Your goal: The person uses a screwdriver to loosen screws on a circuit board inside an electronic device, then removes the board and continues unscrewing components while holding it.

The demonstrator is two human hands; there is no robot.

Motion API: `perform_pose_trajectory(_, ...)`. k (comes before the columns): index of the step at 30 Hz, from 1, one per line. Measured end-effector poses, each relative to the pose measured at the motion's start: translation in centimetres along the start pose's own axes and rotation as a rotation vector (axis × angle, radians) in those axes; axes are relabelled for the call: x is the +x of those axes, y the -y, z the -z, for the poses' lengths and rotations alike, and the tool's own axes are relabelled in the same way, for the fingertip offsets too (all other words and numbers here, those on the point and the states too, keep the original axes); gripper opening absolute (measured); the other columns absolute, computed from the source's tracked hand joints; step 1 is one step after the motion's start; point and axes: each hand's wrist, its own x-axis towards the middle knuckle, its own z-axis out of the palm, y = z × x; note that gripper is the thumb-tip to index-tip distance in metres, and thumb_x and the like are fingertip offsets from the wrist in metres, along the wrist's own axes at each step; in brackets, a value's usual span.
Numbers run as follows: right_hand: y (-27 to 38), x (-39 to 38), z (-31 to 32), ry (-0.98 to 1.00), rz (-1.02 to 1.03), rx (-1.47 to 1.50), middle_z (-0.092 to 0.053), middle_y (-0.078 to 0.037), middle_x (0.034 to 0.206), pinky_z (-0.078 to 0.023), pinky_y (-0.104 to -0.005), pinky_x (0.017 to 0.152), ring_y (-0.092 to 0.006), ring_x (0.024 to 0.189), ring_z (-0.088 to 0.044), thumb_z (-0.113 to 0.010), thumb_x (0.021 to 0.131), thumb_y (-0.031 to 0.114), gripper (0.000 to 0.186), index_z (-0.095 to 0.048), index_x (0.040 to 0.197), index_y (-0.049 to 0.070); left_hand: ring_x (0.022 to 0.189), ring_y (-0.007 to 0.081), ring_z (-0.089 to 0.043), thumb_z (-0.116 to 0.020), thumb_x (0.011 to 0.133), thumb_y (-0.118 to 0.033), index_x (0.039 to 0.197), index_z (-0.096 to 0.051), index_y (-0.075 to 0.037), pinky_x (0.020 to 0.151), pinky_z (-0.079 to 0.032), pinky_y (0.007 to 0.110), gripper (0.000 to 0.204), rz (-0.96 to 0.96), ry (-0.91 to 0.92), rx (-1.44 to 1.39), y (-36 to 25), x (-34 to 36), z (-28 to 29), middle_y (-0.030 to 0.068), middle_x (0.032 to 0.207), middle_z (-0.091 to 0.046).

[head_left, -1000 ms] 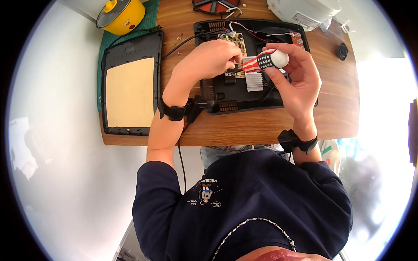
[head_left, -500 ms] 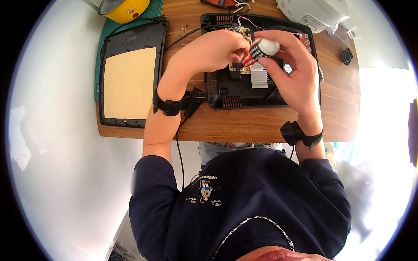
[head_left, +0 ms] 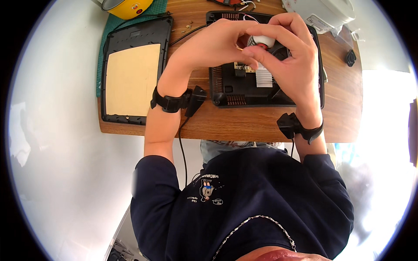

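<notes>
Between the thumb and fingers of my right hand is a small rounded bottle, white with red and dark patterned bands. My left hand curls around its left end, thumb below it. A thin yellowish strip shows by the left fingers, but what they grip is hidden. Both hands hover over an opened black appliance base. Inside it lie a silver finned heat sink and a circuit board, largely covered by my hands.
A black panel with a cream sheet lies at the left, partly on a green cutting mat. Behind stand a yellow pot and a white appliance. Loose screws and a black cable lie between; a black clip-like piece is at the right.
The bottle has turned in my hands, so a red patch now faces up and the stripes are hidden. My left hand has opened out around its end. The view has shifted slightly.
</notes>
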Motion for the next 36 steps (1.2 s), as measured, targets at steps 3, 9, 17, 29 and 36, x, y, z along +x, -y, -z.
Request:
perform_pose_trajectory(3, -0.2, 0.0, 0.0, 0.015, -0.099, 0.08, -0.068, -0.004, 0.11, -0.053, -0.0293, 0.085, -0.0206, 0.096, -0.066, -0.081, 0.079, 0.003, 0.031, -0.077, 0.11, 0.009, 0.09, 0.0175, -0.068, -0.084, 0.082, -0.007, 0.125, -0.066, -0.003, 0.087, -0.055, 0.033, 0.047, 0.079, 0.007, 0.115, -0.2, 0.3, -0.5, 0.0067, 0.097, -0.072)
perform_pose_trajectory(9, -1.1, -0.6, 0.3, 0.071, -0.045, 0.226, -0.07, -0.007, 0.127, -0.053, -0.0293, 0.092, -0.0186, 0.106, -0.068, -0.074, 0.085, -0.002, 0.033, -0.073, 0.117, 0.004, 0.084, 0.0179, -0.066, -0.084, 0.081, -0.009, 0.122, -0.066, -0.004, 0.081, -0.054, 0.033, 0.045, 0.088, 0.06, 0.139, 0.3, -0.4, 0.6, 0.0065, 0.093, -0.072)
perform_pose_trajectory(17, -1.1, -1.1, -0.6, -0.035, -0.147, 0.326, -0.07, -0.009, 0.121, -0.051, -0.0297, 0.095, -0.0204, 0.108, -0.067, -0.078, 0.084, 0.002, 0.033, -0.073, 0.117, 0.002, 0.078, 0.0219, -0.065, -0.084, 0.085, -0.019, 0.129, -0.064, -0.01, 0.075, -0.052, 0.037, 0.049, 0.011, 0.035, 0.299, 0.5, -0.1, -0.2, 0.0076, 0.084, -0.066)
perform_pose_trajectory(29, -1.4, -1.3, -0.8, -0.013, -0.159, 0.324, -0.07, -0.009, 0.12, -0.052, -0.0315, 0.096, -0.0203, 0.11, -0.067, -0.076, 0.084, 0.0, 0.043, -0.067, 0.126, 0.001, 0.093, 0.017, -0.07, -0.079, 0.088, -0.008, 0.12, -0.067, 0.001, 0.085, -0.054, 0.032, 0.035, 0.097, 0.015, 0.161, -1.0, 0.0, -0.4, 0.0079, 0.098, -0.074)
perform_pose_trajectory(36, -1.1, -1.2, -0.9, -0.068, -0.001, 0.202, -0.07, -0.01, 0.117, -0.054, -0.032, 0.089, -0.0215, 0.101, -0.068, -0.073, 0.085, -0.001, 0.037, -0.07, 0.121, 0.003, 0.094, 0.0178, -0.069, -0.081, 0.085, -0.008, 0.118, -0.067, 0.0, 0.085, -0.054, 0.033, 0.037, 0.09, 0.083, 0.118, -0.4, -0.1, 0.5, 0.0074, 0.1, -0.073)
